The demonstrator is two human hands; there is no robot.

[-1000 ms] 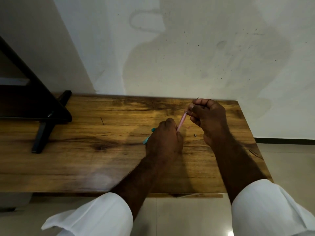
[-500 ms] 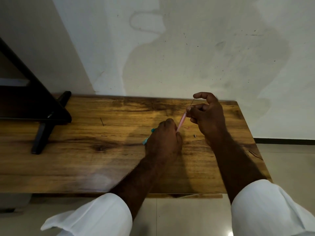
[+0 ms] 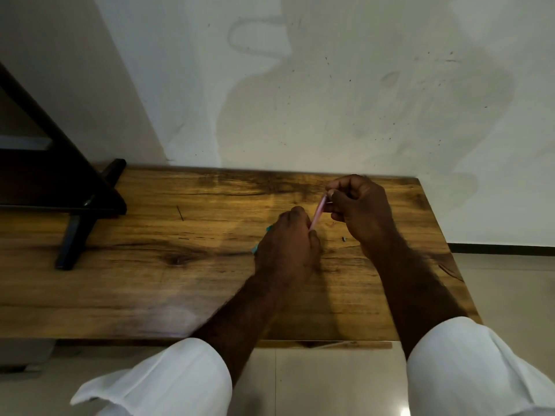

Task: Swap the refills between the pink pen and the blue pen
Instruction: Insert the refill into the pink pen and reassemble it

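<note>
My left hand [image 3: 288, 244] is closed around the lower part of the pink pen [image 3: 318, 211], which slants up to the right above the wooden table [image 3: 150, 280]. My right hand [image 3: 360, 211] pinches at the pen's upper end, where a thin refill [image 3: 329, 202] barely shows between the fingertips. Two teal bits of the blue pen [image 3: 255, 249] stick out at the left edge of my left hand; most of it is hidden, and I cannot tell whether it is held or lies on the table.
A tiny dark piece [image 3: 343, 239] lies on the table below my right hand. A thin dark mark or stick [image 3: 180, 213] sits left of centre. A black stand [image 3: 78, 223] occupies the table's left end. A white wall rises behind the table.
My right hand has come down and closed in on the pink pen's upper end. The thin refill that stuck up above its fingers no longer shows there. My left hand has stayed put.
</note>
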